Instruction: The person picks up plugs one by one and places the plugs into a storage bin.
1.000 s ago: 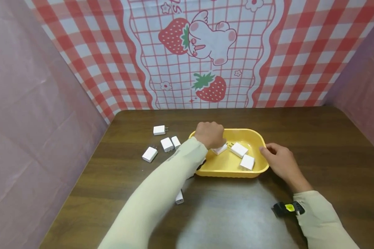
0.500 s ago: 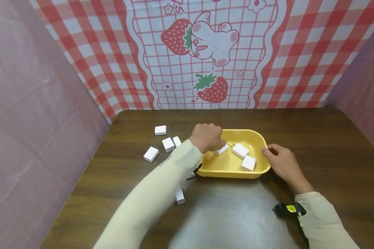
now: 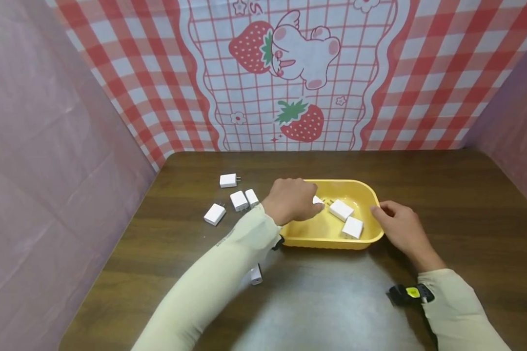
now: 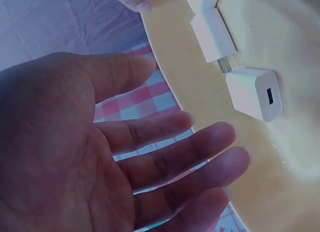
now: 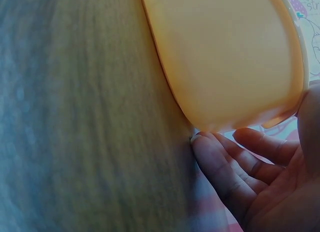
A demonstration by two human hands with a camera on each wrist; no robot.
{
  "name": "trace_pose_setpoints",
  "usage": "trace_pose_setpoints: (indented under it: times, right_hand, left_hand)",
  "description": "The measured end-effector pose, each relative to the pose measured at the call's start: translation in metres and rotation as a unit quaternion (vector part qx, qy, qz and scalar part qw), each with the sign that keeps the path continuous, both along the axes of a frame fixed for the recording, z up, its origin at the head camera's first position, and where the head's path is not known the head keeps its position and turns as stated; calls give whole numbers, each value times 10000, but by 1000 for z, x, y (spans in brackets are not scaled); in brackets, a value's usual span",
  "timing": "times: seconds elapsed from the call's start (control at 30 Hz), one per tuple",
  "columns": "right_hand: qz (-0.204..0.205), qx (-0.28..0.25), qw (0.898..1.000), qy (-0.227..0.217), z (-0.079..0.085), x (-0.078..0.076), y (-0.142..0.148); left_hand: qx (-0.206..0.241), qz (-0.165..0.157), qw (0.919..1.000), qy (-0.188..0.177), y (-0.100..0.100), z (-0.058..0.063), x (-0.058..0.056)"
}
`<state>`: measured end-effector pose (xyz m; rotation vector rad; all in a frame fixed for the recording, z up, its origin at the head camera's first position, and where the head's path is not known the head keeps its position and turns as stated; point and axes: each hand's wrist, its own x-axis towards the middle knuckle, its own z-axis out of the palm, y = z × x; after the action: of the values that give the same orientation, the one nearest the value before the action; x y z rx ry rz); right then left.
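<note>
While the right hand [image 3: 400, 228] grips the right end of the yellow tray [image 3: 329, 243], its thumb at the rim and its fingers against the outside of the wall, the left hand [image 3: 291, 200] hangs over the tray's left end, palm bare, fingers loosely extended and spread, holding nothing. The tray stands on the wooden table [image 3: 456, 219].

Three white chargers lie inside the tray. One charger [image 3: 340, 209] is right of the tray's middle, and a second charger [image 3: 353, 227] sits just beside it, closer to the tray's front wall; a third charger [image 3: 317, 201] is partly hidden by the left hand in the head view. The left wrist view shows the left fingertips apart from the nearest charger.

Left of the tray, four more chargers lie on the table: an upper charger [image 3: 228, 180], a side-lying charger [image 3: 214, 214], and a pair, the wide charger [image 3: 239, 201] just beside the narrow charger [image 3: 252, 197]. Another charger [image 3: 256, 274], in front of the tray's left end, is partly covered by the left sleeve [image 3: 215, 278]. Behind the tray hangs a red-and-white checked cloth [image 3: 426, 92] with strawberries.
</note>
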<state>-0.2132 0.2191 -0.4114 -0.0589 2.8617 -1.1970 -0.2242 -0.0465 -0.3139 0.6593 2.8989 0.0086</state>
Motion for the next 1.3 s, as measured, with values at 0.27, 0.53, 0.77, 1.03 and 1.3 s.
trace_pose_setpoints:
  times: [0.27, 0.53, 0.77, 1.03, 1.3]
  right_hand:
    - [-22, 19, 10000, -29, 0, 0, 0]
    - [-28, -16, 10000, 19, 0, 1, -1]
    - [-31, -24, 10000, 51, -2, 1, 0]
    - [-4, -9, 10000, -59, -2, 0, 0]
    - [-13, -23, 10000, -30, 0, 0, -1]
  left_hand:
    - [176, 189, 9987, 446, -10, -5, 15]
    - [779, 547, 9903, 1009, -32, -12, 23]
    - [1224, 862, 9766, 1542, -52, -23, 29]
    - [1564, 1125, 9625, 1908, -77, -37, 35]
    - [1791, 1500, 9520, 1977, -106, -50, 40]
